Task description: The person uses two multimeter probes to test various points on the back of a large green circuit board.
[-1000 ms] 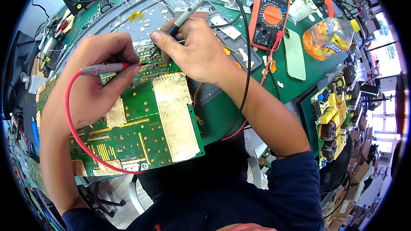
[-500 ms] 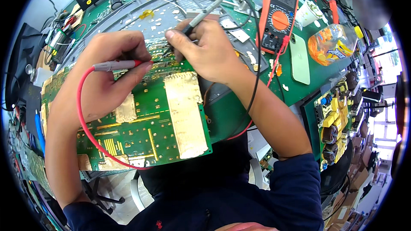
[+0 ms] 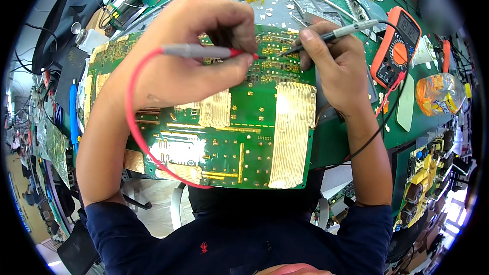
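Pinched in my left hand (image 3: pixel 193 66) is a red-and-grey test probe (image 3: pixel 193 51), its red lead looping down over the board. My right hand (image 3: pixel 328 63) grips a black-and-grey probe (image 3: pixel 345 29). Both probe tips point onto rows of small components near the top of a large green circuit board (image 3: pixel 254 153); whether they touch is too small to tell. The board carries ridged, light gold pads (image 3: pixel 290 137). Right of my right hand an orange multimeter (image 3: pixel 382 69) lies with the leads running to it.
A pale green phone (image 3: pixel 406 107) and a plastic bottle (image 3: pixel 435 94) lie at the right, above another board with yellow components (image 3: pixel 420 173). A grey tray (image 3: pixel 280 0) with scraps lies behind the board. A blue-handled tool (image 3: pixel 74 112) and cables are at the left.
The view has swung, so the board, multimeter and bench appear further right. Both hands have shifted right in the picture, still holding their probes near the same component rows.
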`<state>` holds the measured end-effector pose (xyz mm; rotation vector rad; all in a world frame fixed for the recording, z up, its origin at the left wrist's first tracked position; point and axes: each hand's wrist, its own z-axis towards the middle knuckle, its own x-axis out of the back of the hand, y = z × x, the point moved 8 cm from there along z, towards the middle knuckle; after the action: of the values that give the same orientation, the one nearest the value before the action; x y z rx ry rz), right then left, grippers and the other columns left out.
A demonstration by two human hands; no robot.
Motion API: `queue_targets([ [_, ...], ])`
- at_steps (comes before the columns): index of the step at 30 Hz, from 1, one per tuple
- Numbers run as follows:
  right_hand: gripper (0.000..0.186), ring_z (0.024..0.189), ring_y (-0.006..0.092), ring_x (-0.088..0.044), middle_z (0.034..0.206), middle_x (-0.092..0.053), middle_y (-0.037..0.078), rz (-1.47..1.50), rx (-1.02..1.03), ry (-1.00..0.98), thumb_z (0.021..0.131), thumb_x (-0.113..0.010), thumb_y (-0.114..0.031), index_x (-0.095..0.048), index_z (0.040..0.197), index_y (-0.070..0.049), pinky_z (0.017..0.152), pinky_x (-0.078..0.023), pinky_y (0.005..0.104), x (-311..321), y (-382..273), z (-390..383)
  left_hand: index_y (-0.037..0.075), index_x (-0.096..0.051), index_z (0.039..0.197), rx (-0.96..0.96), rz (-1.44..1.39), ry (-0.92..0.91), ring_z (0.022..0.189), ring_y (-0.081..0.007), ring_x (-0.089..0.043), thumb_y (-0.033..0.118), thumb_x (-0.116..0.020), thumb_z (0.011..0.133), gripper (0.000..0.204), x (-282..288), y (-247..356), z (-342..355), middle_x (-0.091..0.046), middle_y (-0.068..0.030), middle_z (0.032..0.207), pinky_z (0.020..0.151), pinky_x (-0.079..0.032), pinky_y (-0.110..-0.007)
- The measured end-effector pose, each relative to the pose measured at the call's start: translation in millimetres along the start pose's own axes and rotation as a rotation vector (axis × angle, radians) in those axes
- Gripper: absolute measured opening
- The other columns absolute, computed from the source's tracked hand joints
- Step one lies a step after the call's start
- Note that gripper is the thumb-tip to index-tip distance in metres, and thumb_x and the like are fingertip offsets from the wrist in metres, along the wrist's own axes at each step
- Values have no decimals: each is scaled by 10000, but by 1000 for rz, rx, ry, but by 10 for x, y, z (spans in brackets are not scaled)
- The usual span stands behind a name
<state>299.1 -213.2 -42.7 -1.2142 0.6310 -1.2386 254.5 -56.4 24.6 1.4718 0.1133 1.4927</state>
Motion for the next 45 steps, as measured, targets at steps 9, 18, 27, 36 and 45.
queue_targets([
  [9,188,557,79,-552,696,-598,43,44,157,52,912,-634,-148,-626,849,29,510,-405,212,27,-243,-106,-21,-562,771,-2,-134,79,745,-161,-575,-28,-615,703,86,36,-86,-127,-570,-92,769,682,-453,-263],
  [18,196,602,83,-542,934,-629,139,-92,285,-12,950,-578,-138,-605,905,51,566,-430,195,32,-379,-189,-31,-546,747,-74,-194,123,673,-173,-589,-8,-597,665,100,112,-35,-210,-565,-138,744,641,-534,-256],
  [27,204,602,84,-535,957,-615,169,-28,281,-23,954,-571,-148,-595,919,52,580,-428,194,13,-359,-206,-27,-539,735,-133,-149,117,647,-168,-574,-16,-578,646,98,95,-2,-213,-558,-133,716,614,-560,-261],
  [36,200,607,85,-535,963,-613,172,-12,284,-35,955,-567,-142,-593,925,54,577,-427,193,4,-387,-197,-29,-535,742,-144,-120,98,658,-172,-572,-25,-573,659,91,114,31,-212,-559,-131,714,620,-567,-273],
  [45,204,607,85,-535,962,-615,166,-18,264,-24,954,-568,-149,-593,929,52,575,-427,193,12,-361,-206,-31,-531,739,-115,-80,117,662,-175,-572,-24,-593,662,100,95,37,-223,-560,-128,714,610,-557,-272],
])
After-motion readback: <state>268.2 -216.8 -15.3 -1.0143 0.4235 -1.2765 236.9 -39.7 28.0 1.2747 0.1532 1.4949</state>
